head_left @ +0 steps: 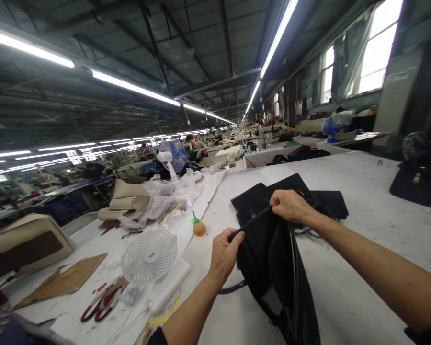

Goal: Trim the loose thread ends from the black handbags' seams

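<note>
Hands grip a thin black strap (250,223) taut, left hand (224,254) and right hand (290,206) closed on its ends, above a black bag (273,258) on the tabletop (362,230).

- Found no readable text, label, brand, number or sign.
- Made out only a pale hub, too small to read, on the white fan (149,255) left of the black bag (273,254).
- Could not read the blurred gold fitting (416,178) on the dark bag (429,189) far right of the black bag.
</note>
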`<state>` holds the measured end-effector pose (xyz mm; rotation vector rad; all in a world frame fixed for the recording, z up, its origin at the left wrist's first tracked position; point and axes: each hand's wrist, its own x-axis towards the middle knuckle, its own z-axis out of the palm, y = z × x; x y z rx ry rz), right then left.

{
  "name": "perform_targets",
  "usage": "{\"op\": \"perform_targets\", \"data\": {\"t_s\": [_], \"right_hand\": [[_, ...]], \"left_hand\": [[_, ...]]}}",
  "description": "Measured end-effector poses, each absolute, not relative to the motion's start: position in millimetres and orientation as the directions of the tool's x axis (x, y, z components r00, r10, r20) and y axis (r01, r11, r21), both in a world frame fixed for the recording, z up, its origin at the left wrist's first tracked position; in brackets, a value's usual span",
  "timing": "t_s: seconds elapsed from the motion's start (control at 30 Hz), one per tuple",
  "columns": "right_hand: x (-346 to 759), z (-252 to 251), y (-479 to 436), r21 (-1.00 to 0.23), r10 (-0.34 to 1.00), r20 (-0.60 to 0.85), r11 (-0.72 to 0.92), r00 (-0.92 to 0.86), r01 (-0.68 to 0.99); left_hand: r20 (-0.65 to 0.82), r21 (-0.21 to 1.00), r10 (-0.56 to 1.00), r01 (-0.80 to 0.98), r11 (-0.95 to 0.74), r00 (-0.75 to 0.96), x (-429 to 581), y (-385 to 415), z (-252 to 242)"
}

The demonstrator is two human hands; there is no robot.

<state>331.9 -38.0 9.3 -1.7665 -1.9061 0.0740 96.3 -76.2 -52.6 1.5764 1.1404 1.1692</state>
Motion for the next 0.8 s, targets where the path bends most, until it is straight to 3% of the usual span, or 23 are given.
{"op": "perform_targets", "data": {"t_s": [0.17, 0.33, 0.47, 0.57, 0.67, 0.8], "right_hand": [[331.2, 9.9, -38.4, -0.386, 0.942, 0.336, 0.127, 0.012, 0.914], [332.0, 12.3, -41.3, -0.395, 0.947, 0.321, 0.129, 0.005, 0.91], [333.5, 12.6, -42.4, -0.39, 0.945, 0.327, 0.125, 0.011, 0.912], [335.5, 12.2, -42.7, -0.385, 0.941, 0.338, 0.121, 0.018, 0.915], [336.5, 12.4, -43.2, -0.383, 0.943, 0.331, 0.112, 0.023, 0.917], [336.0, 13.7, -43.8, -0.377, 0.948, 0.316, 0.083, 0.044, 0.922]], "left_hand": [[0.255, 0.95, 0.965, 0.171, -0.261, 0.054, 99.9, -74.2, -55.7], [0.238, 0.96, 0.957, 0.109, -0.258, 0.165, 94.7, -74.5, -58.5], [0.299, 0.918, 0.945, 0.229, -0.323, 0.136, 91.4, -71.4, -55.4], [0.232, 0.894, 0.954, 0.346, -0.286, 0.187, 91.9, -62.9, -41.5], [0.18, 0.784, 0.943, 0.538, -0.31, 0.281, 98.3, -51.3, -19.6], [0.243, 0.495, 0.873, 0.72, -0.486, 0.422, 120.8, -39.7, 4.3]]}}
